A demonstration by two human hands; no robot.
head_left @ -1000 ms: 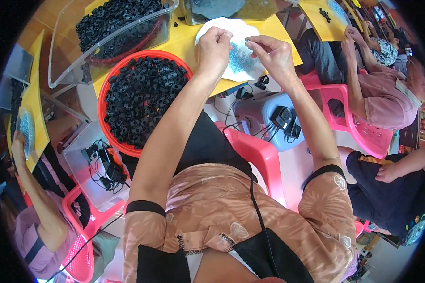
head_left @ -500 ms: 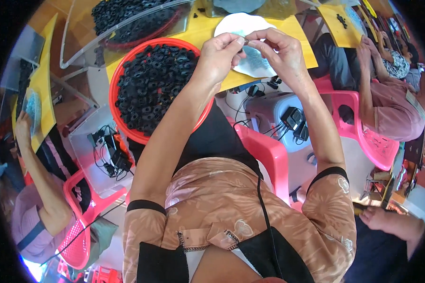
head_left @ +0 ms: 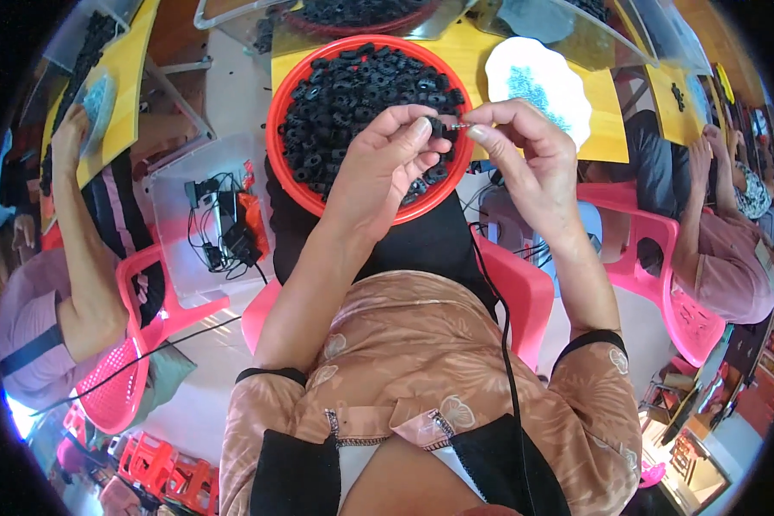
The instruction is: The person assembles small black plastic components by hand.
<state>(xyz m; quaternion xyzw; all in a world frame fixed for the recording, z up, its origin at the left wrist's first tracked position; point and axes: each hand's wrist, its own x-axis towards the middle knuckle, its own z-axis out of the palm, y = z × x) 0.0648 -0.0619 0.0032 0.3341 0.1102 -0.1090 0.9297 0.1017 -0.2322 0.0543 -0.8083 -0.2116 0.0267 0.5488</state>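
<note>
Black piece [head_left: 439, 127] in hand over the red basin [head_left: 274, 129] — 1 in work, many loose pieces [head_left: 344, 103] below.
Left hand [head_left: 385, 163] pinches it between thumb and fingers, above the basin's right side; right hand [head_left: 533, 155], by the basin's right rim, has thumb and index closed on a slim silvery bit [head_left: 458, 126] lined up with the piece. Whether the 2 are joined — cannot tell at this size. Current piece judged midway: held up to the bit, not yet set down. Basin well filled; finished or unfinished, cannot tell. White scalloped plate [head_left: 568, 82], just right of the basin on the yellow table [head_left: 611, 112], carries many small blue-grey bits [head_left: 527, 86], so plenty likely remains beyond this 1.
</note>
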